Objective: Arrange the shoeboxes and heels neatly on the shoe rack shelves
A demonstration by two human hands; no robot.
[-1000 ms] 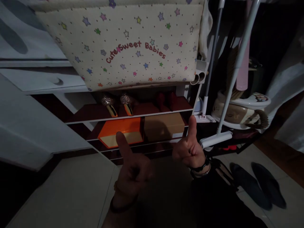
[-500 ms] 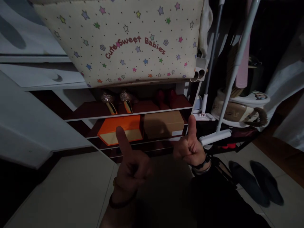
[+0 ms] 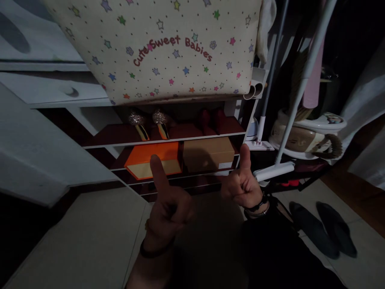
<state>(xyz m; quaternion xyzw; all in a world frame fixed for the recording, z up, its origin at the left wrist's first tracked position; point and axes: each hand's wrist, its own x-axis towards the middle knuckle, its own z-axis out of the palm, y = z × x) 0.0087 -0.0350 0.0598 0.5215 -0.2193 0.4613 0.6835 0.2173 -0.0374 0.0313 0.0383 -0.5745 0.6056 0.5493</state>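
My left hand (image 3: 170,208) is raised in front of the shelf, its fingers curled in and what looks like its thumb pointing up. That tip overlaps an orange box (image 3: 140,156) from this viewpoint; I see no clear contact. To its right, my right hand (image 3: 242,186) has the same shape, with fingers folded and one digit upright. Nothing shows inside either hand. Behind and between them a brown cardboard box (image 3: 207,154) stands beside the orange one on the dark red shelf. Dark bands circle both wrists.
Glittery high-heeled shoes (image 3: 161,122) and dark red shoes (image 3: 212,120) stand on the upper shelf (image 3: 180,132). A star-patterned cloth (image 3: 180,76) hangs above. At right are a long-handled mop (image 3: 275,172), a beige-and-white potty-like item (image 3: 296,138) and dark slippers (image 3: 337,226) on the tiled floor.
The shelf, boxes and cloth sit slightly higher in the picture, as the view has tilted a little. Both hands keep the same shape and have shifted only slightly.
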